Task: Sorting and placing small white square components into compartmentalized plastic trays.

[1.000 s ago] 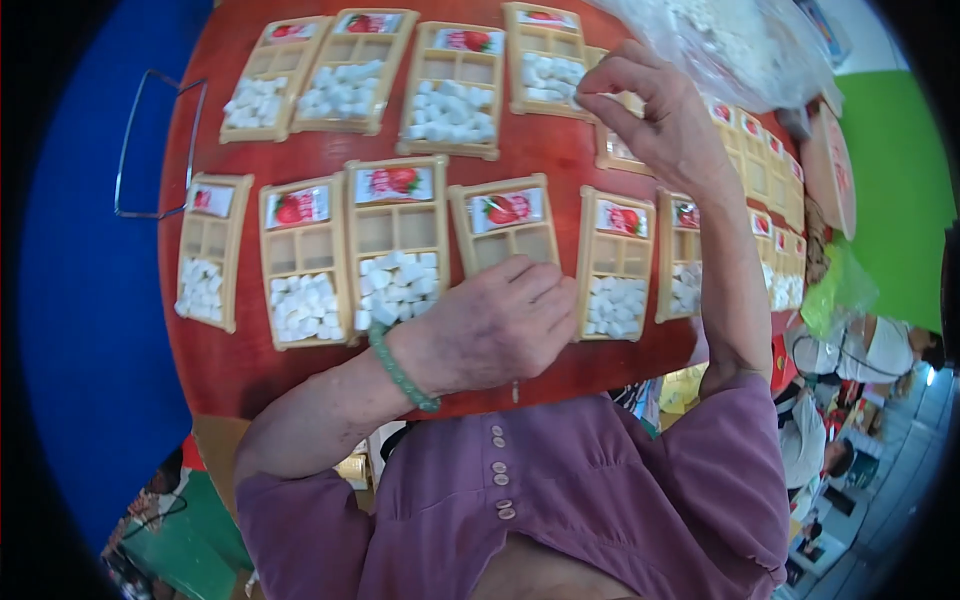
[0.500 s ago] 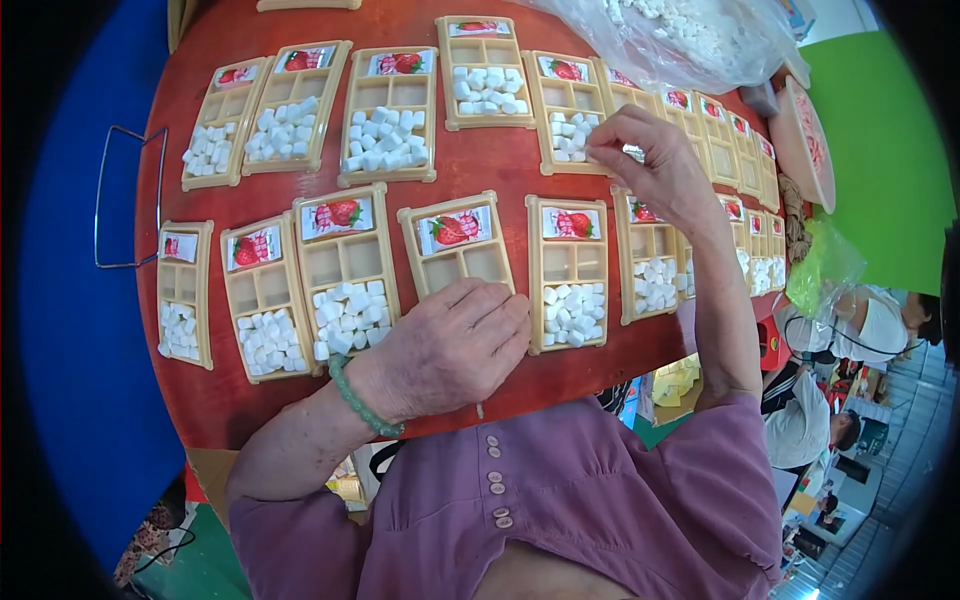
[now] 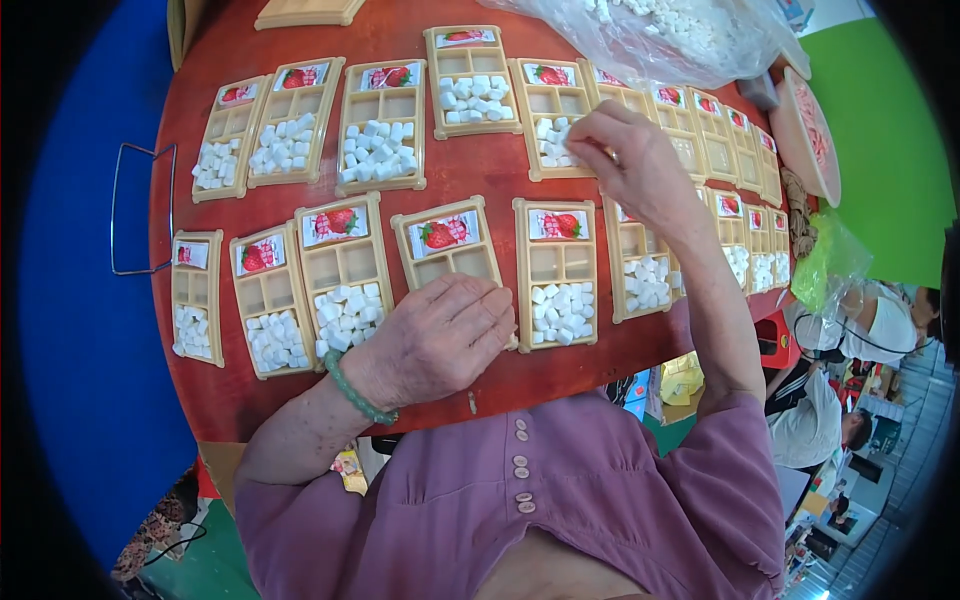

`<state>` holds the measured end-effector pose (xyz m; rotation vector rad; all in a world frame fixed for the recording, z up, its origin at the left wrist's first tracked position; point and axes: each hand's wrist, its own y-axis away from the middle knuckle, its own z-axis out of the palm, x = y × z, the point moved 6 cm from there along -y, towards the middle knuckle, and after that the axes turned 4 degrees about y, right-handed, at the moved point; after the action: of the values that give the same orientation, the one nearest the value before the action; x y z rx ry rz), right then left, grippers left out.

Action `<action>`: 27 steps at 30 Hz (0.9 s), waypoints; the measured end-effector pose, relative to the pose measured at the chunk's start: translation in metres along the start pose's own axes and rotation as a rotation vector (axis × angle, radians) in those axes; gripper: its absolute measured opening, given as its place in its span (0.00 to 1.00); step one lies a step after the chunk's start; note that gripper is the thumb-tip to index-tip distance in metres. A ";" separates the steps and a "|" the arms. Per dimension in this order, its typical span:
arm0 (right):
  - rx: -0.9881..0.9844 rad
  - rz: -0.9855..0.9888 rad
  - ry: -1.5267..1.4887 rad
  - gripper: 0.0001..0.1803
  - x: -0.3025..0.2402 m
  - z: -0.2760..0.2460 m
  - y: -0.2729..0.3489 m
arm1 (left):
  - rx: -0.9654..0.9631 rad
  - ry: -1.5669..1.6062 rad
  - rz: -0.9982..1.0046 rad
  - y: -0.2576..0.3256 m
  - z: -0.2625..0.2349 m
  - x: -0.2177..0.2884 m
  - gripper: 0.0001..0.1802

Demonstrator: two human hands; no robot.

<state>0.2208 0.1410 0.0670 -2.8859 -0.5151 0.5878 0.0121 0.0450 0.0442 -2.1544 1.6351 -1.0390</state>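
Trays: tan plastic trays lie in two rows on the red round desk (image 3: 470,175), each with a strawberry picture card at its far end and small compartments below.
Tray under your left hand: it sits in the near row, centre (image 3: 447,243); its far compartments show bare, its near end is covered by your hand.
Left hand: your left hand (image 3: 440,335) lies palm down on that tray's near end, fingers together and curled lightly; you cannot tell whether it holds anything beneath.
Bracelet: a green bead bracelet (image 3: 355,390) circles your left wrist.
Right hand: your right hand (image 3: 640,165) reaches to the far row, fingertips pinched together over the white cubes (image 3: 553,140) of a far-right tray (image 3: 555,120).
Filled neighbours: the tray just right of your left hand (image 3: 557,275) and the one just left (image 3: 345,280) both hold heaps of white cubes in their near compartments.
Bag: a clear plastic bag of white cubes (image 3: 680,35) rests at the far right edge of the desk.
Wire handle: a wire handle (image 3: 135,210) sticks out at the desk's left side.
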 end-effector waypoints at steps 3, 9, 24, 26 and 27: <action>-0.009 -0.080 0.054 0.04 0.000 0.004 0.004 | 0.008 0.050 -0.012 -0.004 -0.003 0.000 0.14; 0.077 -0.015 0.000 0.06 -0.004 -0.001 0.005 | 0.034 0.047 -0.051 -0.002 -0.001 -0.005 0.12; 0.057 0.143 -0.013 0.11 0.011 -0.013 0.015 | 0.032 0.043 -0.014 -0.004 -0.002 -0.004 0.08; 0.114 0.229 -0.067 0.12 0.023 -0.026 0.016 | 0.029 0.041 -0.014 -0.004 -0.002 -0.005 0.08; 0.120 0.227 -0.062 0.12 0.030 -0.035 0.016 | 0.030 0.044 -0.012 -0.005 -0.003 -0.005 0.08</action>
<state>0.2659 0.1344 0.0846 -2.8383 -0.1530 0.7155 0.0138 0.0524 0.0470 -2.1387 1.6171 -1.1155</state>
